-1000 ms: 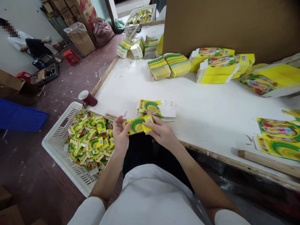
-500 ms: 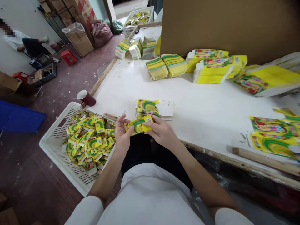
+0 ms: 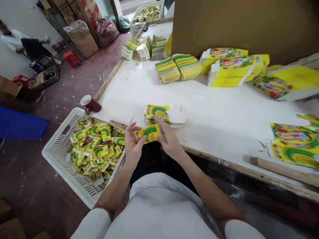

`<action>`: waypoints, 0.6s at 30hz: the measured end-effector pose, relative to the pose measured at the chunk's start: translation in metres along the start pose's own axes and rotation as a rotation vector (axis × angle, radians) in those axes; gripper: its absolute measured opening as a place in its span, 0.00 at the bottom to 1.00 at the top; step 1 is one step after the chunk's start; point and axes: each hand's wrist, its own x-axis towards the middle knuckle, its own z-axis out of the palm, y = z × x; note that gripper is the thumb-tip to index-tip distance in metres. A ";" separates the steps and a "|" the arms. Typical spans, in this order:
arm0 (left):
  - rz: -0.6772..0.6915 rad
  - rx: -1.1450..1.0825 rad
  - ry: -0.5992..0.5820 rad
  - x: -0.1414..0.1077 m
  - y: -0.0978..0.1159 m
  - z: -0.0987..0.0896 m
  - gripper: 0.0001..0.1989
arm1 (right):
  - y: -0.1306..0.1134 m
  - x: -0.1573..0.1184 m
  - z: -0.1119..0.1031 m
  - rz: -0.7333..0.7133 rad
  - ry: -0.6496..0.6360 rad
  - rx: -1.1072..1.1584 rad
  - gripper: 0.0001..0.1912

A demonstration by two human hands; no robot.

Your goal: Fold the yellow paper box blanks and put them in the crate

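A small yellow and green printed carton (image 3: 150, 133) is held between my two hands above the table's front edge. My left hand (image 3: 134, 142) grips its left end, thumb on the front face. At the other end my right hand (image 3: 170, 137) has its thumb and fingers closed on the carton, near a barcode. Just behind the hands, a short stack of flat, unfolded cartons (image 3: 157, 111) lies on the white table (image 3: 219, 122). To my left, a white plastic basket (image 3: 58, 146) holds a heap of similar small cartons (image 3: 97, 149).
A maroon mug (image 3: 94, 105) stands at the table's left corner. Bundles of flat cartons (image 3: 178, 69) and larger yellow boxes (image 3: 231, 69) line the back, before a brown board (image 3: 239, 26). More printed sheets (image 3: 295, 144) and a wooden strip (image 3: 284, 171) lie at right. A person sits far left.
The carton has shifted slightly to the right. My right fingers have moved from its right end flap to gripping its top and bottom edges; the flap now appears folded in.
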 end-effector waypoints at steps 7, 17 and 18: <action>-0.137 -0.079 -0.058 -0.010 0.001 0.004 0.23 | -0.006 0.004 0.014 0.157 0.242 0.058 0.15; -0.002 1.019 0.514 0.077 -0.004 -0.205 0.19 | 0.051 0.031 -0.022 0.151 0.187 -0.335 0.22; -0.136 1.129 0.497 0.083 -0.011 -0.221 0.19 | 0.056 0.034 -0.022 0.152 0.158 -0.357 0.20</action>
